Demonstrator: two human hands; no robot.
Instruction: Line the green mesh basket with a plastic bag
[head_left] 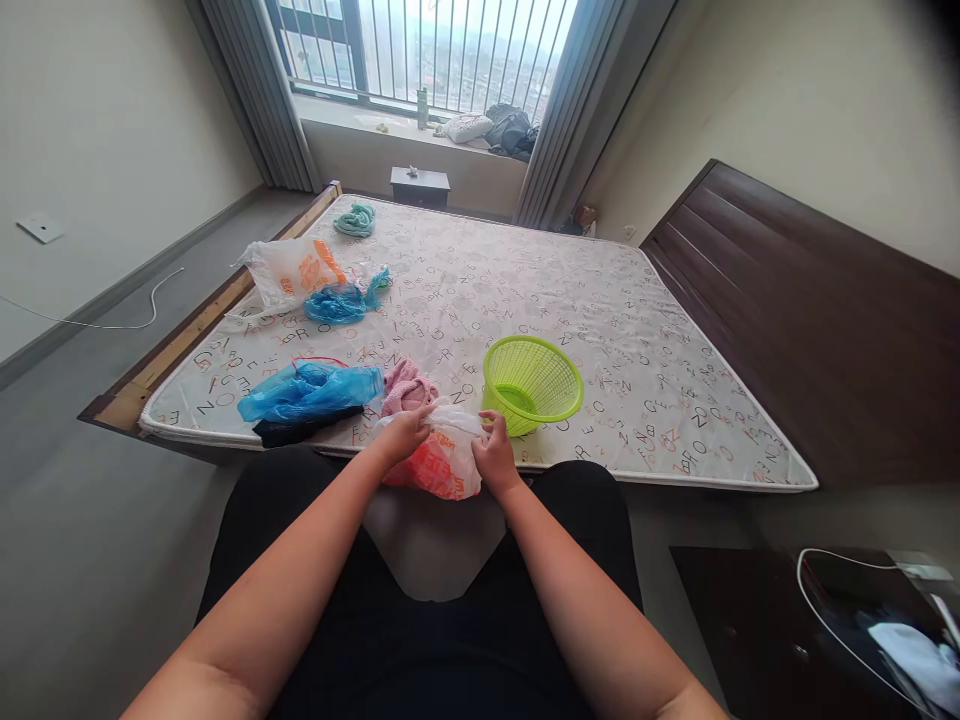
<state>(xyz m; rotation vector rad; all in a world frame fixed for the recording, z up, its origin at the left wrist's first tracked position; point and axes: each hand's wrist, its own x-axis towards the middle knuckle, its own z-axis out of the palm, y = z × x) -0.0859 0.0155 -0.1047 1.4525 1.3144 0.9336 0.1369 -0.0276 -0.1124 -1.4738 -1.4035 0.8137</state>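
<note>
A white plastic bag (450, 455) with orange-red print hangs between my hands at the mattress's near edge. My left hand (407, 435) pinches its top edge on the left, and my right hand (495, 455) grips the opposite side of the rim. Something red or orange shows through the bag; whether it is print or contents I cannot tell. Just behind my left hand lies a pink knitted cloth (407, 386). A lime-green plastic basket (534, 380) stands tilted just beyond my right hand. Left of the pink cloth is a blue plastic bag (311, 392) on a black cloth (307, 428).
Farther back on the mattress (637, 400) lie another white plastic bag (289, 270), a crumpled blue bag (337, 303) and a teal cloth (355, 220). The wooden bed frame (172, 345) runs along the left, the dark headboard (810, 310) stands right. A dark nightstand (750, 610) is at lower right.
</note>
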